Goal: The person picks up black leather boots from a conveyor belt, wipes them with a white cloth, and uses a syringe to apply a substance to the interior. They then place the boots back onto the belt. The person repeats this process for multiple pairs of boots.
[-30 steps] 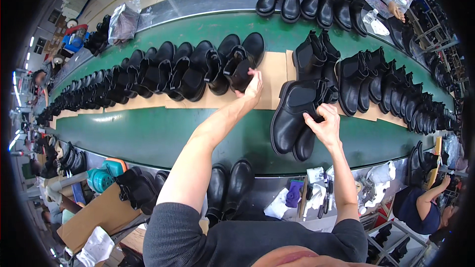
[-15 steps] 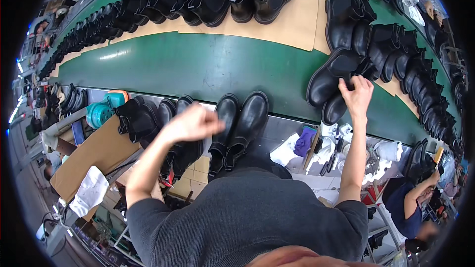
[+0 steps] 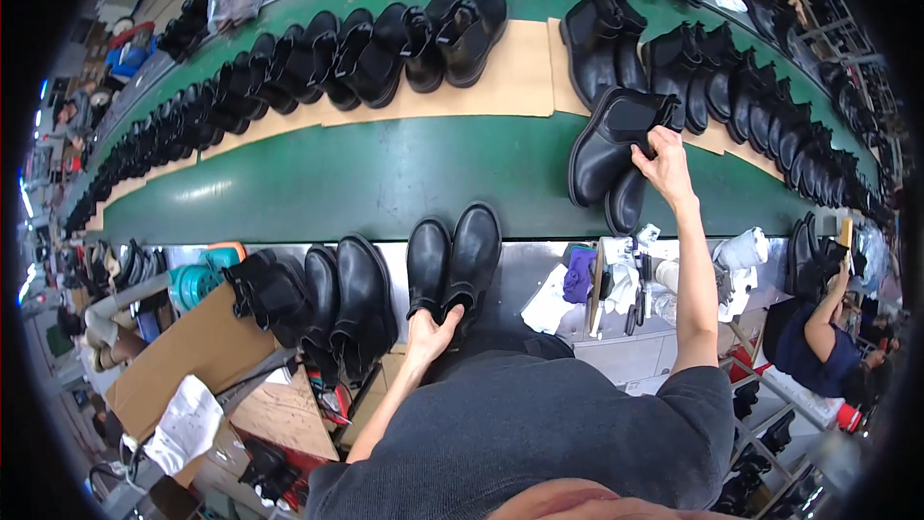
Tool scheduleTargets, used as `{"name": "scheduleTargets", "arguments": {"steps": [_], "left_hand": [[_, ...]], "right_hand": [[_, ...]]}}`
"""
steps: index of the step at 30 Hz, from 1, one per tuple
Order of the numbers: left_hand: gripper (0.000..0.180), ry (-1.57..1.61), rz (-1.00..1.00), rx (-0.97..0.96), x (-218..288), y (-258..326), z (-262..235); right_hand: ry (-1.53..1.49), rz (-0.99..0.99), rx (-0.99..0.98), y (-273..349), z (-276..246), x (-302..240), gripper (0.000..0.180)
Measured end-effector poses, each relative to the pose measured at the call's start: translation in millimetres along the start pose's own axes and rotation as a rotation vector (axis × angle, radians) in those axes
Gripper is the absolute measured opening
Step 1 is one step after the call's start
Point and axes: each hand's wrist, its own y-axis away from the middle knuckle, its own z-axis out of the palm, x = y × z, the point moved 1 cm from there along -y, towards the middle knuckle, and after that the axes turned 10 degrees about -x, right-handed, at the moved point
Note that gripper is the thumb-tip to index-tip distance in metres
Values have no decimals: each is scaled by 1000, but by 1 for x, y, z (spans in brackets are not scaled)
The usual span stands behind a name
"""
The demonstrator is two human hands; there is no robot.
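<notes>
At the right of the green conveyor belt [image 3: 385, 173], my right hand [image 3: 666, 166] is closed on the top of a black ankle boot [image 3: 604, 156], sole edge outward. A second black boot [image 3: 628, 202] sits close beside it, partly behind my hand. My left hand [image 3: 433, 335] is at the near metal edge, its thumb and fingers gripping the shafts of a pair of black ankle boots [image 3: 474, 246] whose toes point away from me. The fingers are partly hidden by the boots. To their left stands another black pair [image 3: 363, 289].
Black boots line the brown cardboard strip [image 3: 525, 67] along the belt, left and right. By my right forearm lie white cloths [image 3: 547, 299], a purple cloth [image 3: 578, 274] and tools. A teal machine [image 3: 195, 284] and cardboard sheet [image 3: 192, 356] are at left. A co-worker [image 3: 818, 347] is at far right.
My left hand has come down from above the boots onto the shafts of the middle pair. My right hand has gone from touching the boot's top to a firmer hold. The view has shifted.
</notes>
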Motion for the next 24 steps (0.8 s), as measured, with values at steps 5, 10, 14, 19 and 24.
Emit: {"name": "scheduleTargets", "arguments": {"steps": [5, 10, 14, 19, 24], "left_hand": [[42, 124, 175, 317, -42, -31, 34], [33, 111, 163, 260, -34, -29, 22], [27, 181, 213, 164, 12, -30, 0], [25, 352, 563, 77, 107, -80, -14], [24, 565, 625, -73, 218, -159, -11]], "right_hand": [[56, 173, 155, 21, -24, 23, 24], [197, 179, 128, 50, 3, 75, 23], [283, 609, -154, 33, -19, 68, 27], [291, 159, 81, -88, -48, 37, 60], [186, 217, -177, -195, 28, 97, 71]]}}
